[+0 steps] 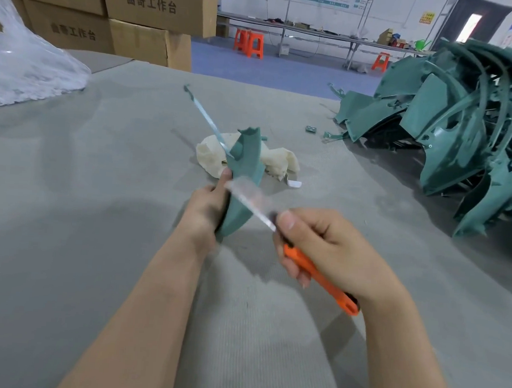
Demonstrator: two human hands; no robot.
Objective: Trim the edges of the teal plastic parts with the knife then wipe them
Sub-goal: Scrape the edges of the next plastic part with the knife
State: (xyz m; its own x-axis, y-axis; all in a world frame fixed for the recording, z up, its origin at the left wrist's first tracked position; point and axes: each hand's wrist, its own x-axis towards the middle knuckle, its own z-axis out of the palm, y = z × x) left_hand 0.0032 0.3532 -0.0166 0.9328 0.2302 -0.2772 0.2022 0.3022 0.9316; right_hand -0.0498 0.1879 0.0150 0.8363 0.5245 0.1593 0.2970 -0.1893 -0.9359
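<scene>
My left hand (206, 208) grips the lower end of a curved teal plastic part (246, 163), which stands upright above the grey table (98, 182). A thin pale strip (207, 119) sticks out from the part toward the upper left. My right hand (326, 250) holds an orange-handled knife (318, 277); its blade (252, 202) is blurred and lies against the part's right edge. A cream cloth (281, 162) lies crumpled on the table just behind the part.
A large heap of teal plastic parts (465, 126) fills the table's right side, with small teal scraps (311, 129) near it. A clear plastic bag (24, 65) sits at the far left, and cardboard boxes (125, 12) are stacked behind. Orange stools (249, 43) stand on the floor beyond.
</scene>
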